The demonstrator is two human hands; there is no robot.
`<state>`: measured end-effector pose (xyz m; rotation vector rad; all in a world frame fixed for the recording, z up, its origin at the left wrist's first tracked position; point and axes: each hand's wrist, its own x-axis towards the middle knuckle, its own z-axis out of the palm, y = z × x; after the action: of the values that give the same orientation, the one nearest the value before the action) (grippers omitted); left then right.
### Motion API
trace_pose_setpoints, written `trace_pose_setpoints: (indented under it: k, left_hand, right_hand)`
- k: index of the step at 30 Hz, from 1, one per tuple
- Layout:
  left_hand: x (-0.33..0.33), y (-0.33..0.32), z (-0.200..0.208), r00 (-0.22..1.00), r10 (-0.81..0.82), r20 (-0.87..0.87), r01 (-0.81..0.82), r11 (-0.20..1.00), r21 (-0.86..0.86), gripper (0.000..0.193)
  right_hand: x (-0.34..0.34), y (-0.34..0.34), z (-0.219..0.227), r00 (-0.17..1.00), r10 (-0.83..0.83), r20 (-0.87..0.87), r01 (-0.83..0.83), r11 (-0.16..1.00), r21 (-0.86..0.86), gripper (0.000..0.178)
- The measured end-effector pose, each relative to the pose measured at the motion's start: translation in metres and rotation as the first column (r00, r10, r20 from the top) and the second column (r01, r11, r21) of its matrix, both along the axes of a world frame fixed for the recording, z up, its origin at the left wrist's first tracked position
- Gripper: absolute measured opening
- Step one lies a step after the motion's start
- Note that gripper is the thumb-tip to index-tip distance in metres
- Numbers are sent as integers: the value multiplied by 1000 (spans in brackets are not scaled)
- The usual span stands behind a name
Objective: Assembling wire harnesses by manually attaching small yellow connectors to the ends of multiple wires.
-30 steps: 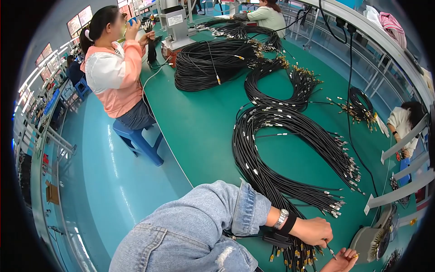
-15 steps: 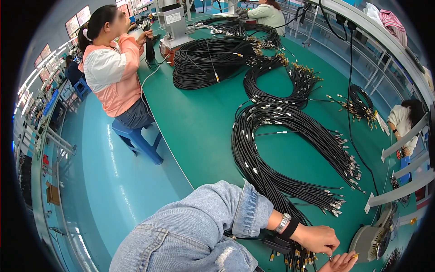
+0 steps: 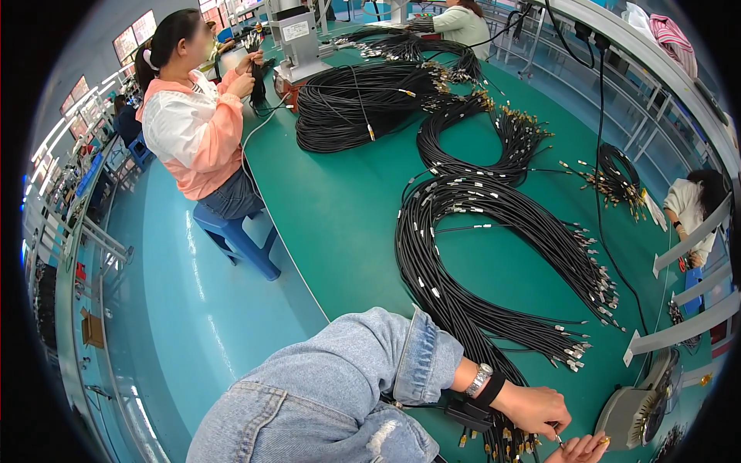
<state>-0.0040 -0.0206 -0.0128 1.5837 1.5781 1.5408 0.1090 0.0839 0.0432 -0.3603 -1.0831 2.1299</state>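
Observation:
Reaching in from the lower left in a denim sleeve, my left hand (image 3: 534, 409) is closed, thumb and fingers pinching a small silvery metal piece (image 3: 559, 440). Just below it my right hand (image 3: 577, 447) is partly cut off by the lower edge. Its fingers are curled together, and a small gold-coloured tip (image 3: 604, 441) shows at the fingertips. The hands nearly touch, and what lies between them is mostly hidden. Under my left wrist runs a bundle of black cables (image 3: 455, 309), with metal connector ends (image 3: 505, 444) beside my hand.
More black cable coils (image 3: 355, 104) lie farther along the green table (image 3: 340, 208). A grey machine with a round bristly part (image 3: 629, 413) stands right of my hands. Metal brackets (image 3: 683, 332) rise at the right edge. One co-worker (image 3: 193, 116) sits at the far left, holding cables.
My left hand has shifted slightly left and down, and the silvery piece at its fingertips shows more. The co-worker at the left has lowered one hand to the cables.

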Motion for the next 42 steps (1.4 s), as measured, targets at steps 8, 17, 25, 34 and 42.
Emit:
trace_pose_setpoints:
  k: [8,17,25,34,42]
  left_hand:
    - [0,0,-1,1000,-1,7,0,1000,12,17]
    - [1,0,-2,1000,7,-21,-7,1000,2,17]
    - [1,-1,-2,1000,6,-9,-6,1000,6,18]
    - [2,-1,-2,1000,11,-23,-11,1000,7,18]
    - [6,1,-2,998,59,17,-60,998,16,18]
  right_hand:
    - [0,1,-2,1000,-3,2,3,1000,-13,16]
    - [2,4,-6,999,33,-41,-33,999,-22,14]
    - [3,4,-7,999,33,-36,-34,999,-16,14]
    - [5,5,-9,996,61,-61,-62,998,-25,14]
    - [3,0,-5,1000,0,-24,-1,1000,-31,14]
